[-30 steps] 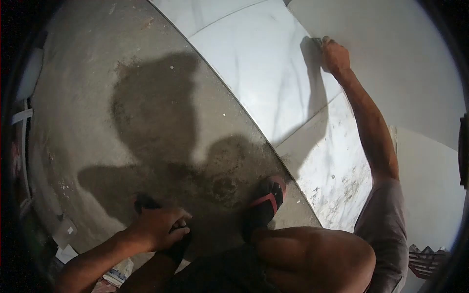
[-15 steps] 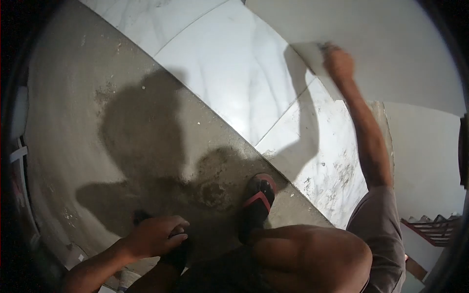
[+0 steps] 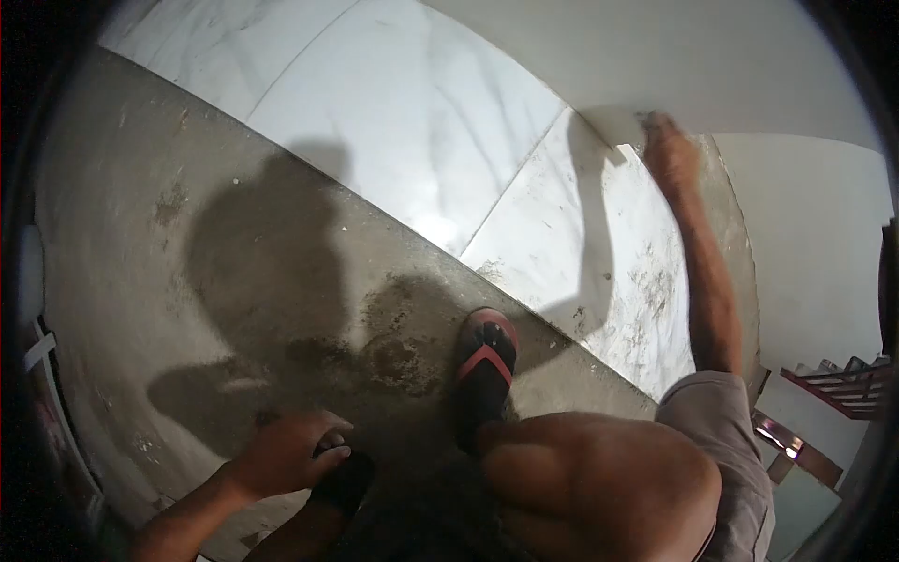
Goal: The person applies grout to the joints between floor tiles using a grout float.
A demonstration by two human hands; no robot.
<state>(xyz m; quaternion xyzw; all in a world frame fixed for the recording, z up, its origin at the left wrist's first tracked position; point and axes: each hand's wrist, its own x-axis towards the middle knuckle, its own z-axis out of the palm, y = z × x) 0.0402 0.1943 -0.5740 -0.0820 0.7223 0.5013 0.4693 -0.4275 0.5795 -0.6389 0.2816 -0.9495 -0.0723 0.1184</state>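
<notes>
I cannot make out much of the small dark thing [image 3: 644,119] at the fingertips of my right hand [image 3: 670,157]; both are blurred, and the fingers hide most of it. The right hand looks clenched around it, beside the wall [image 3: 749,66], near the corner where the wall's lower edge ends by the white tiles [image 3: 403,122]. My left hand [image 3: 286,451] is half curled low on the left, above the concrete floor [image 3: 103,234]; its palm is turned out of my view, so I cannot tell whether it grips anything. The left forearm is cut off below, and the bent knee [image 3: 646,478] and grey sleeve [image 3: 716,421] block what lies under them. One red-strapped sandal [image 3: 486,337] shows on the concrete, near the tiles' long edge.

The tiles are white with grey veins and thin joints, smudged with dirt toward their lower right end. The concrete is brownish and stained, and a broad shadow [image 3: 262,253] makes its middle hard for me to read. At the far right I see a dark red slatted rack [image 3: 847,389], partly lost in the black rim.
</notes>
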